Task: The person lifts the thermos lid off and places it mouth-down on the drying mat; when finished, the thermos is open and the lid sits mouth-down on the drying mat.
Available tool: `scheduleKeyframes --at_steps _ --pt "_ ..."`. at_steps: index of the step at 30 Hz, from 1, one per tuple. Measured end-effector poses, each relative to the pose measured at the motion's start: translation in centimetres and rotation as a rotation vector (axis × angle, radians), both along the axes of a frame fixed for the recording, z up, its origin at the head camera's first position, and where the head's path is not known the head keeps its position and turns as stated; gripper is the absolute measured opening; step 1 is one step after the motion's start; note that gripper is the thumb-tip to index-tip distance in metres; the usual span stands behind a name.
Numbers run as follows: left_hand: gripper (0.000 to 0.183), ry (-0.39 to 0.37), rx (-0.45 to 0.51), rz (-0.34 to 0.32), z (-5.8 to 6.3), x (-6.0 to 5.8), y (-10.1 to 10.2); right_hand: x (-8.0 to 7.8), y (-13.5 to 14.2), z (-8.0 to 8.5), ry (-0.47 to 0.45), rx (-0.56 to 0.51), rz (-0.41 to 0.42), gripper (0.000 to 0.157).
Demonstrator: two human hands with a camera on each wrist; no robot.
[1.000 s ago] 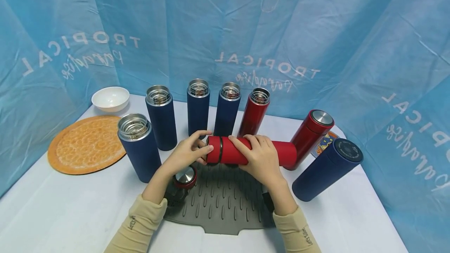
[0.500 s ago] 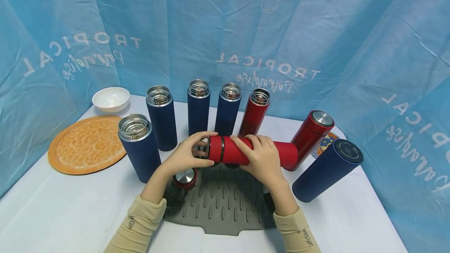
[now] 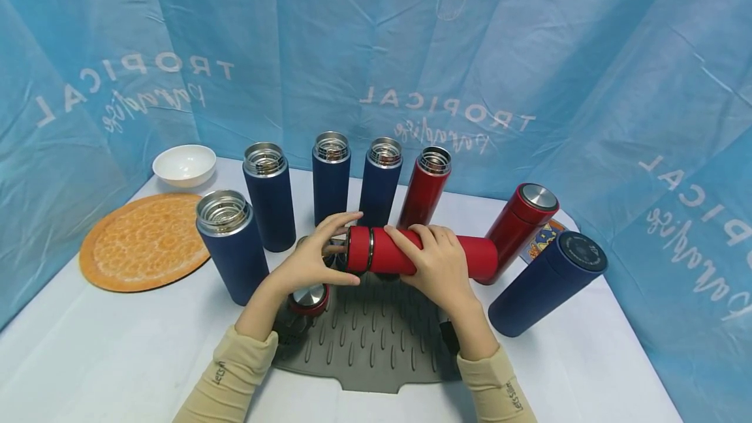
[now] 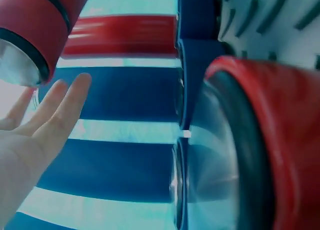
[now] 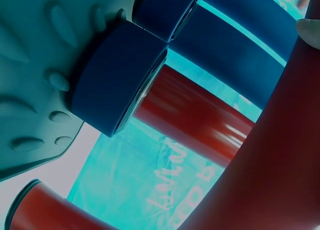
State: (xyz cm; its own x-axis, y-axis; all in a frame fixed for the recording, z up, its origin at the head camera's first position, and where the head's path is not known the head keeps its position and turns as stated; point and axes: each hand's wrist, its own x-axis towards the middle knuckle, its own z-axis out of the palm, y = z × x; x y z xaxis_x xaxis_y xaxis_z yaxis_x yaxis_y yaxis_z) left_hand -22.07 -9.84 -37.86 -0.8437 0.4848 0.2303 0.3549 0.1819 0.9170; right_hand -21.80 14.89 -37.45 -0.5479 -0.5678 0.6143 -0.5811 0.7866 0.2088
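My right hand (image 3: pixel 437 263) grips a red thermos bottle (image 3: pixel 478 256), held lying on its side above the grey ridged mat (image 3: pixel 376 351). The bottle's red cap (image 3: pixel 358 250) sits on its left end, behind a dark ring. My left hand (image 3: pixel 308 263) is spread around that end, thumb low and fingers extended. In the left wrist view its straight fingers (image 4: pixel 70 102) lie near the silver cap top. A separate red cap with a silver top (image 3: pixel 309 296) stands on the mat below my left hand. The right wrist view shows the bottle's red side (image 5: pixel 275 160) up close.
Uncapped blue bottles (image 3: pixel 235 260) and an uncapped red bottle (image 3: pixel 424 191) stand behind and left. A capped red bottle (image 3: pixel 517 227) and a capped blue bottle (image 3: pixel 540 289) stand right. Blue caps (image 5: pixel 120 75) sit on the mat. A white bowl (image 3: pixel 185 165) and a pizza-patterned mat (image 3: pixel 143 240) lie left.
My left fingers have come off the bottle's cap end and spread apart, the thumb moving down. The right hand and the red bottle have stayed nearly in place.
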Motion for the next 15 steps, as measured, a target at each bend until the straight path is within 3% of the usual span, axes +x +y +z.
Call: scheduleKeyframes --at_steps 3,6,15 --pt "0.076 0.052 0.038 -0.035 0.03 0.03 0.02 -0.03 0.0 0.02 -0.008 0.004 -0.004 0.089" --pt "0.065 0.053 0.022 -0.008 0.05 0.14 0.0 -0.03 0.0 0.02 -0.014 0.005 -0.006 0.089" --pt "0.059 -0.093 -0.077 0.117 0.53 0.27 0.24 0.02 -0.01 0.06 -0.007 -0.002 0.004 0.09"
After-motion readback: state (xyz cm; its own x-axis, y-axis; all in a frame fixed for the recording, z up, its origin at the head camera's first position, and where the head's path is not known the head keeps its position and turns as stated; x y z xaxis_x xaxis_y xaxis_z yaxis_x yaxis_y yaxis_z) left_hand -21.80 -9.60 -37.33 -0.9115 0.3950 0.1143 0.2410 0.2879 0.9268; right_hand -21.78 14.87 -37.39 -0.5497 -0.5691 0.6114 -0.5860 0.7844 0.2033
